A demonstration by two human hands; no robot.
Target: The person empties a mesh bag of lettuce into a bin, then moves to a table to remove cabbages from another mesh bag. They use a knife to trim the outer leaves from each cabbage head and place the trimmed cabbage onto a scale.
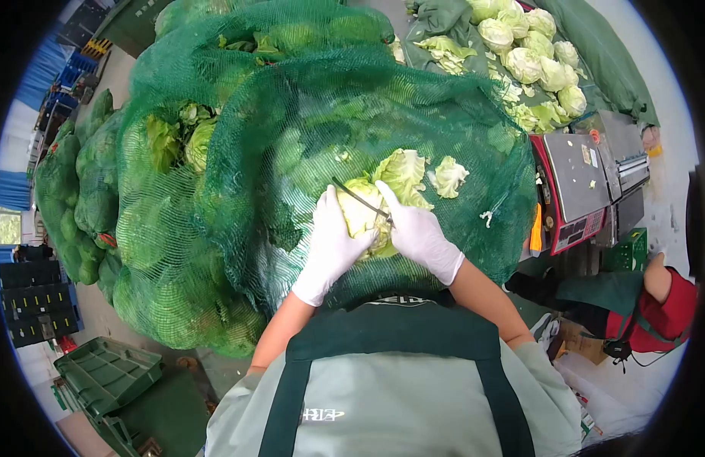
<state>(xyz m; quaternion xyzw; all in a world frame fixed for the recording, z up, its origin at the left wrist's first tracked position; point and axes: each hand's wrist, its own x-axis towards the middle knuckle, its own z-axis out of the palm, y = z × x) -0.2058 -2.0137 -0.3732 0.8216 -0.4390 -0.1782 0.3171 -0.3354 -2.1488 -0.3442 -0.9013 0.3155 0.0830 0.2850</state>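
A pale green cabbage (358, 206) sits in front of me on the green mesh netting (474, 221). My left hand (333, 244), in a white glove, grips the cabbage's left and near side. On the other side my right hand (423, 238), also gloved, is closed on a thin dark knife (356, 197), seen nearly edge-on and slanting over the cabbage's top. The knife's handle is hidden in the fingers. Right beyond the hands lies a loose cabbage leaf (402, 175), and a smaller torn leaf (448, 177) is to its right.
Bulging net sacks of cabbages (169, 236) are piled at left. Several trimmed cabbages (524, 65) lie on green cloth at the far right. A red-edged scale (570, 179) stands at right, with a person in a red top (661, 312) nearby. A green crate (108, 373) is lower left.
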